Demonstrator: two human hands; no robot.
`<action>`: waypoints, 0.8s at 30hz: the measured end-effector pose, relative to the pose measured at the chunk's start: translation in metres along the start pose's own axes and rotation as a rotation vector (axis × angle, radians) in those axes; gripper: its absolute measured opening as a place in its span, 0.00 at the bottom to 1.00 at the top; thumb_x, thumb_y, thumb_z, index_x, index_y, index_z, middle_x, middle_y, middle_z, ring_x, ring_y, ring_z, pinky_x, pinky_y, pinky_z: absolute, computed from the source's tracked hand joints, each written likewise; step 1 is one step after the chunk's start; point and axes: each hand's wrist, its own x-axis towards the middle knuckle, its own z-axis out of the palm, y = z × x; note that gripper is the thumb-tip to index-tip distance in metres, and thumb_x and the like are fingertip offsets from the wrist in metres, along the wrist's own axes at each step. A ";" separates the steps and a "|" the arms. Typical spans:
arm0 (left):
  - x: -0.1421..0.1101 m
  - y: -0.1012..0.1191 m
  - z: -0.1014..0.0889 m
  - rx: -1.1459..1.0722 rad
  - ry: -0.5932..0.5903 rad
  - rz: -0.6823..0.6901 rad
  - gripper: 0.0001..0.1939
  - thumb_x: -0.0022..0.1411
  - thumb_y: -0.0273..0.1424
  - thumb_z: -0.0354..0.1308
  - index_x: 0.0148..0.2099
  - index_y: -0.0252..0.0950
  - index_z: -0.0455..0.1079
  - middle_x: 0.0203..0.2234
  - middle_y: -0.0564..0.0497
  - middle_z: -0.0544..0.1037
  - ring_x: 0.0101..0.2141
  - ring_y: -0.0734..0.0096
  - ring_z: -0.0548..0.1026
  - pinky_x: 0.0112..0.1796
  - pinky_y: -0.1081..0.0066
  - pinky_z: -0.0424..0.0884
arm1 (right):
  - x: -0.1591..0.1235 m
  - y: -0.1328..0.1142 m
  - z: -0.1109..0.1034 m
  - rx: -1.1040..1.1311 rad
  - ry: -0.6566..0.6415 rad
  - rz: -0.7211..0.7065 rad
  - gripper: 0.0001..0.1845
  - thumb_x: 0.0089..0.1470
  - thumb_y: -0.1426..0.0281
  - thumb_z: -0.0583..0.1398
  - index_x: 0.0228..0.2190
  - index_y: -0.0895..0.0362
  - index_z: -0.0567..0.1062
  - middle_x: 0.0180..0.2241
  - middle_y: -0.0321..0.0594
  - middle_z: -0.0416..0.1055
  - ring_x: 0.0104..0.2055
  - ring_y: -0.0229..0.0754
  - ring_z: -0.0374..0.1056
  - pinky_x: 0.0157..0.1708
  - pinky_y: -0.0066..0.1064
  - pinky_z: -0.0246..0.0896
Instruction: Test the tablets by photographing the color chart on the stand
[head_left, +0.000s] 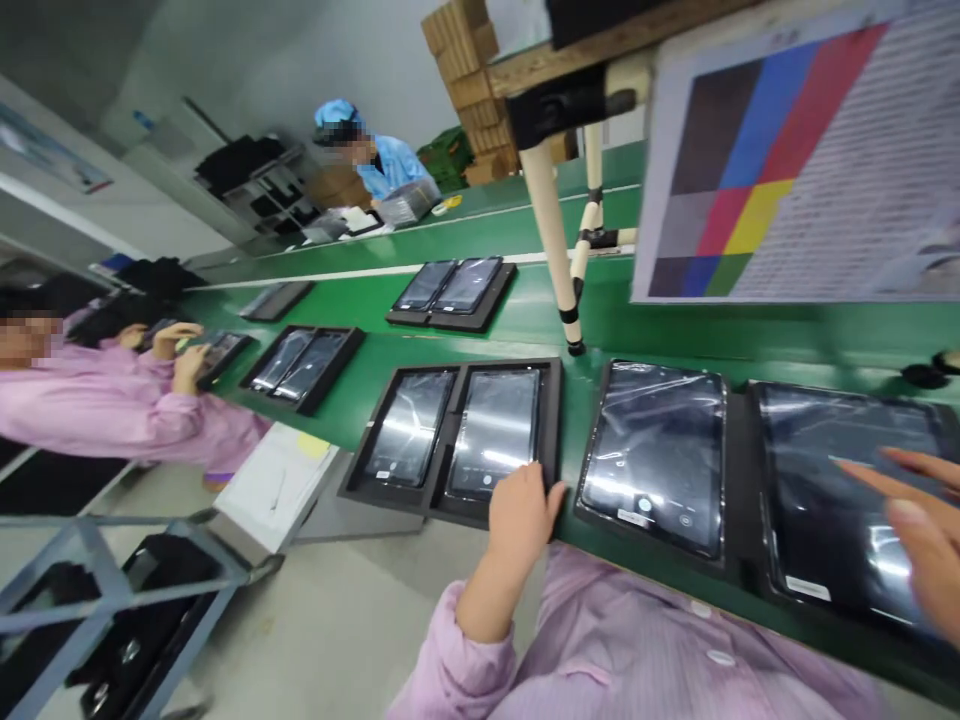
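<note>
My left hand (521, 515) is curled over the near edge of a black tray (559, 400) that holds two dark-screened tablets, a left one (411, 428) and a right one (495, 432). My right hand (919, 520) reaches in from the right edge with fingers stretched out. Its fingertips hover over or touch the screen of a larger tablet (832, 490). That tablet lies in a second black tray (739, 470), next to another tablet (656, 450). My pink sleeves fill the bottom of the view.
More trays of tablets (454, 290) (304, 365) lie along the green conveyor belt (675, 325). A colour chart board (787, 150) and a cream post (551, 230) stand behind. A pink-clad person (112, 400) works at left, a blue-clad one (375, 160) at the back. Cardboard boxes (469, 60) are stacked behind.
</note>
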 end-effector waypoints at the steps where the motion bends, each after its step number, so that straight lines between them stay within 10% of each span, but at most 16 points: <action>1: 0.001 0.002 0.000 -0.015 -0.019 -0.004 0.11 0.66 0.37 0.59 0.42 0.33 0.70 0.34 0.41 0.78 0.37 0.54 0.79 0.37 0.64 0.72 | 0.012 -0.017 0.007 0.057 0.009 -0.084 0.20 0.66 0.60 0.48 0.43 0.50 0.78 0.45 0.46 0.72 0.42 0.51 0.72 0.32 0.42 0.70; 5: 0.011 0.001 -0.018 -0.083 -0.062 -0.013 0.10 0.65 0.35 0.60 0.42 0.32 0.71 0.34 0.40 0.79 0.37 0.53 0.80 0.34 0.65 0.72 | 0.039 -0.093 0.040 0.419 -0.221 -0.121 0.21 0.63 0.54 0.53 0.42 0.50 0.81 0.49 0.46 0.72 0.48 0.52 0.72 0.41 0.45 0.75; 10: -0.007 0.006 -0.064 -0.164 -0.021 -0.014 0.12 0.66 0.37 0.55 0.42 0.34 0.72 0.34 0.42 0.80 0.37 0.56 0.80 0.37 0.64 0.72 | 0.054 -0.187 0.066 1.242 -0.774 0.579 0.55 0.50 0.41 0.62 0.69 0.52 0.50 0.61 0.51 0.61 0.52 0.50 0.70 0.47 0.41 0.73; 13: -0.031 0.019 -0.076 -0.316 -0.002 0.149 0.15 0.65 0.42 0.55 0.42 0.35 0.73 0.32 0.45 0.80 0.33 0.59 0.79 0.35 0.65 0.73 | 0.070 -0.219 0.059 1.455 -0.674 0.951 0.66 0.33 0.44 0.71 0.66 0.52 0.53 0.49 0.44 0.71 0.42 0.45 0.72 0.38 0.31 0.75; 16: -0.045 -0.004 -0.072 -0.567 0.112 0.279 0.16 0.62 0.44 0.58 0.42 0.37 0.75 0.33 0.47 0.80 0.36 0.60 0.78 0.40 0.63 0.73 | 0.080 -0.217 0.043 1.373 -0.497 1.120 0.61 0.17 0.55 0.75 0.58 0.51 0.66 0.40 0.38 0.74 0.32 0.42 0.70 0.25 0.26 0.71; 19: -0.046 -0.069 -0.058 -0.682 0.389 -0.327 0.18 0.56 0.43 0.60 0.44 0.37 0.75 0.45 0.40 0.80 0.51 0.51 0.74 0.53 0.55 0.67 | 0.072 -0.186 0.024 1.321 -0.458 1.200 0.66 0.15 0.58 0.75 0.61 0.40 0.62 0.46 0.36 0.75 0.23 0.43 0.67 0.16 0.31 0.68; 24: -0.042 -0.138 -0.023 -0.821 0.127 -0.488 0.29 0.58 0.57 0.47 0.31 0.37 0.74 0.31 0.40 0.82 0.43 0.47 0.79 0.46 0.54 0.74 | 0.040 -0.131 -0.006 1.228 -0.374 1.203 0.61 0.23 0.51 0.73 0.62 0.37 0.63 0.54 0.36 0.72 0.26 0.48 0.72 0.14 0.34 0.67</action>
